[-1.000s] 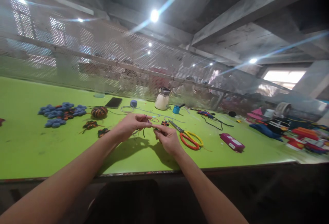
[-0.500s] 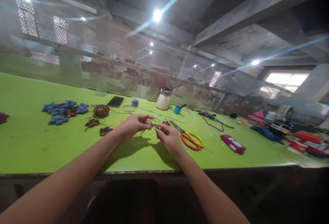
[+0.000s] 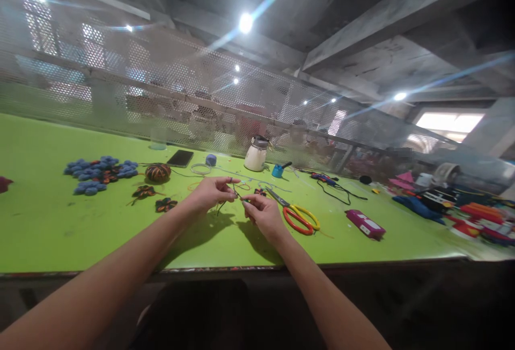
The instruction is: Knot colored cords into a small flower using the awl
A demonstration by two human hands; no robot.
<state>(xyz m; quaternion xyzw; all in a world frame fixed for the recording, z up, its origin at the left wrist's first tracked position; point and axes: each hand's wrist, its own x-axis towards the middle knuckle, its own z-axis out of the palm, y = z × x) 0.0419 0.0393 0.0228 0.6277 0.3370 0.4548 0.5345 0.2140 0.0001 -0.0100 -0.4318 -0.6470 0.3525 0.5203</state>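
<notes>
My left hand (image 3: 215, 193) pinches dark yarn (image 3: 219, 209) between thumb and finger, an end dangling below. My right hand (image 3: 263, 215) faces it, thumb and forefinger narrowed on the strand (whether they grip a tool too, I cannot tell). The yarn sits between my fingertips, above the green table (image 3: 116, 243). Scissors (image 3: 298, 219) lie just beside my right hand; two dark flowers (image 3: 166, 205) and a ball (image 3: 157, 173) lie left of my left.
</notes>
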